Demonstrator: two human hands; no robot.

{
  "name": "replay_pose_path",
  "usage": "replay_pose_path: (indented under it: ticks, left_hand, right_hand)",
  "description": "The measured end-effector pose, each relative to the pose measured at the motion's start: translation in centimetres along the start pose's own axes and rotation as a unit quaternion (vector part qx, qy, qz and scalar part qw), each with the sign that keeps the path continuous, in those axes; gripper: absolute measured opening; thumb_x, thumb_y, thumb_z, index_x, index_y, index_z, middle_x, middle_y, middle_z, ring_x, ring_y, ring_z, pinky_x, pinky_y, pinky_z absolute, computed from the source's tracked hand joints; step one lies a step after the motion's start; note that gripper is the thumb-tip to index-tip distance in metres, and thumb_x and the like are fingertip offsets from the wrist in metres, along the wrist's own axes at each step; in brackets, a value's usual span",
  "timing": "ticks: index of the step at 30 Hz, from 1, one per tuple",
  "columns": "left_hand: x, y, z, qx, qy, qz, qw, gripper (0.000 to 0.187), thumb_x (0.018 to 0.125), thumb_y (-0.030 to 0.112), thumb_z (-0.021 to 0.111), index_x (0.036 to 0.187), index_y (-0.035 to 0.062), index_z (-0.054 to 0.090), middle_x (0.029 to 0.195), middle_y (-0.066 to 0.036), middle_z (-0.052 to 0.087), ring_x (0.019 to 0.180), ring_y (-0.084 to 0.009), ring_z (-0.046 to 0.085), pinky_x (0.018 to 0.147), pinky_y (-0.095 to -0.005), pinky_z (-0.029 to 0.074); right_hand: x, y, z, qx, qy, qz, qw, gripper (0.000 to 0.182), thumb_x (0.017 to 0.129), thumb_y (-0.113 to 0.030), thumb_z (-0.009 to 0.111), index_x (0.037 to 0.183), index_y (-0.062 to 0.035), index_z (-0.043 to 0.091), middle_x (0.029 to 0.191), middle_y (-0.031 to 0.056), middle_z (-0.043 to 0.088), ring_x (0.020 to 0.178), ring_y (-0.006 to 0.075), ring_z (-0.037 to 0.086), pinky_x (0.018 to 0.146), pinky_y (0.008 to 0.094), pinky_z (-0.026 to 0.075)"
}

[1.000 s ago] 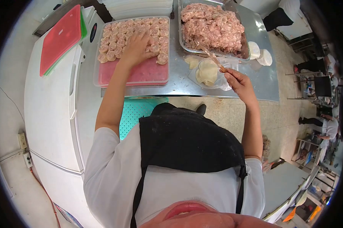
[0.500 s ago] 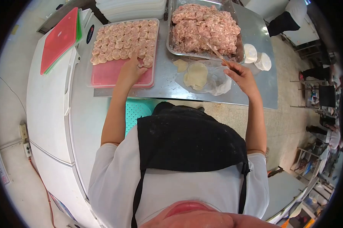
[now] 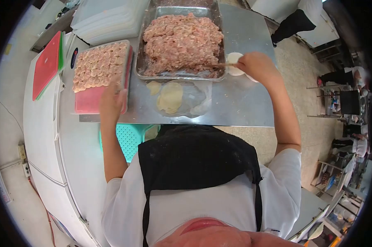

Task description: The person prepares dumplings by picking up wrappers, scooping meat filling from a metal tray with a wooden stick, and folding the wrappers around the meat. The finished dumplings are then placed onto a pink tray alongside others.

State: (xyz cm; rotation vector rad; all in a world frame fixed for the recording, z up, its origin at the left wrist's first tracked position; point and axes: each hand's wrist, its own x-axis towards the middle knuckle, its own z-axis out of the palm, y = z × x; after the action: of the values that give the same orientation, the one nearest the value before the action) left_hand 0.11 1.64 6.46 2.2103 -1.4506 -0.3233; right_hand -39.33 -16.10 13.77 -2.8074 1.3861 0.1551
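Note:
My right hand (image 3: 258, 68) is closed round the handle of a thin flat spatula (image 3: 225, 64). Its far end reaches the lower right of the ground meat mixture (image 3: 184, 39) in a metal pan (image 3: 173, 78). At the left, my left hand (image 3: 111, 102), a little blurred, is at the front right of the dumpling rows (image 3: 99, 64), thumb apart from the fingers. The dumplings fill the back part of a clear tray with a pink base (image 3: 87, 101). Round dough wrappers (image 3: 170, 97) lie on a plastic sheet (image 3: 198, 101) between my hands.
White round stacks (image 3: 234, 65) stand beside the pan, partly behind my right hand. Stacked clear plastic trays (image 3: 107, 20) are at the back left. Red and green boards (image 3: 48, 66) lie on a white appliance (image 3: 39, 119). A turquoise stool (image 3: 130, 138) is below the metal table (image 3: 235, 109).
The view has shifted, so the table's things appear further left. My right hand has moved rightward from the pan's front edge to its right side, drawing the spatula across the meat. My left hand has drawn back slightly.

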Motion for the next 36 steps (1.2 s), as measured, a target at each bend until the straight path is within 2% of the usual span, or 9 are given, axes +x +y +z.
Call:
replay_pose_path:
  ticks: [3, 6, 9, 14, 19, 23, 29, 32, 36]
  left_hand:
    - [-1.5, 2.3, 6.1, -0.127, -0.085, 0.128, 0.980, 0.040, 0.080, 0.018, 0.065, 0.117, 0.0077, 0.058, 0.107, -0.015, 0.062, 0.094, -0.0326, 0.060, 0.084, -0.0387, 0.049]
    - [-2.6, 4.9, 12.3, -0.139, -0.156, 0.179, 0.961, 0.034, 0.080, 0.019, 0.065, 0.112, 0.0072, 0.061, 0.103, -0.014, 0.062, 0.099, -0.0308, 0.058, 0.088, -0.0382, 0.046]
    - [-3.5, 5.7, 15.5, -0.012, -0.037, 0.227, 0.973, 0.030, 0.080, 0.019, 0.066, 0.107, 0.0070, 0.064, 0.099, -0.014, 0.063, 0.103, -0.0308, 0.057, 0.089, -0.0381, 0.045]
    - [-2.9, 3.2, 15.3, -0.163, -0.072, 0.097, 0.979, 0.022, 0.084, 0.021, 0.064, 0.098, 0.0051, 0.068, 0.103, -0.015, 0.064, 0.102, -0.0312, 0.058, 0.089, -0.0356, 0.045]
    - [-3.1, 4.0, 12.8, -0.362, 0.000, 0.018, 0.932, 0.025, 0.091, 0.019, 0.057, 0.094, -0.0031, 0.067, 0.100, -0.012, 0.066, 0.089, -0.0207, 0.062, 0.079, -0.0302, 0.047]
    - [-2.9, 5.2, 11.1, -0.286, 0.015, 0.057, 0.957, 0.025, 0.091, 0.018, 0.057, 0.096, -0.0056, 0.065, 0.097, -0.009, 0.064, 0.085, -0.0141, 0.058, 0.076, -0.0255, 0.045]
    - [-2.2, 5.9, 10.3, -0.461, -0.022, -0.055, 0.886, 0.021, 0.091, 0.016, 0.059, 0.102, -0.0014, 0.062, 0.095, -0.004, 0.064, 0.084, -0.0097, 0.056, 0.074, -0.0239, 0.044]
    - [-1.5, 6.0, 9.0, -0.363, 0.011, -0.004, 0.932, 0.025, 0.092, 0.017, 0.057, 0.111, 0.0000, 0.061, 0.098, -0.004, 0.064, 0.088, -0.0105, 0.058, 0.078, -0.0249, 0.046]
    - [-0.6, 3.0, 7.8, -0.540, 0.009, -0.089, 0.837, 0.033, 0.094, 0.018, 0.056, 0.120, -0.0024, 0.057, 0.110, -0.007, 0.062, 0.099, -0.0145, 0.059, 0.086, -0.0276, 0.047]
  right_hand:
    - [3.2, 0.2, 5.1, -0.084, 0.104, -0.026, 0.991, 0.015, 0.077, -0.014, 0.060, 0.071, -0.0040, 0.068, 0.073, 0.0160, 0.066, 0.071, 0.0318, 0.066, 0.058, 0.0420, 0.053]
    - [2.6, -2.7, 9.2, -0.041, 0.068, -0.116, 0.990, 0.011, 0.072, -0.010, 0.060, 0.070, -0.0039, 0.068, 0.072, 0.0159, 0.066, 0.068, 0.0291, 0.067, 0.054, 0.0396, 0.053]
    - [0.0, -3.2, 9.1, -0.027, 0.110, -0.158, 0.981, 0.010, 0.073, -0.009, 0.059, 0.069, -0.0040, 0.068, 0.071, 0.0159, 0.065, 0.067, 0.0283, 0.067, 0.055, 0.0405, 0.053]
    - [0.4, -0.4, 3.7, -0.033, 0.137, -0.152, 0.978, 0.011, 0.073, -0.008, 0.058, 0.070, -0.0032, 0.067, 0.071, 0.0155, 0.064, 0.067, 0.0295, 0.067, 0.057, 0.0405, 0.053]
    - [2.3, -1.6, 9.7, -0.026, 0.110, -0.155, 0.981, 0.012, 0.075, -0.008, 0.056, 0.074, -0.0033, 0.067, 0.070, 0.0154, 0.064, 0.066, 0.0296, 0.067, 0.056, 0.0399, 0.052]
    - [-0.2, -2.0, 7.6, -0.032, 0.039, -0.211, 0.976, 0.012, 0.078, -0.008, 0.055, 0.075, -0.0026, 0.065, 0.073, 0.0146, 0.063, 0.067, 0.0293, 0.066, 0.054, 0.0403, 0.052]
    - [3.9, -1.4, 9.0, -0.039, 0.072, -0.168, 0.982, 0.012, 0.075, -0.009, 0.057, 0.073, -0.0043, 0.068, 0.070, 0.0148, 0.065, 0.066, 0.0269, 0.068, 0.056, 0.0402, 0.053]
    - [1.7, -4.6, 9.1, -0.028, 0.072, -0.195, 0.978, 0.013, 0.076, -0.008, 0.056, 0.074, -0.0055, 0.069, 0.070, 0.0153, 0.065, 0.066, 0.0277, 0.067, 0.056, 0.0404, 0.053]
    - [1.8, -1.7, 3.3, -0.079, -0.001, -0.095, 0.992, 0.018, 0.079, -0.010, 0.053, 0.076, -0.0047, 0.069, 0.071, 0.0174, 0.064, 0.066, 0.0308, 0.066, 0.056, 0.0425, 0.051]
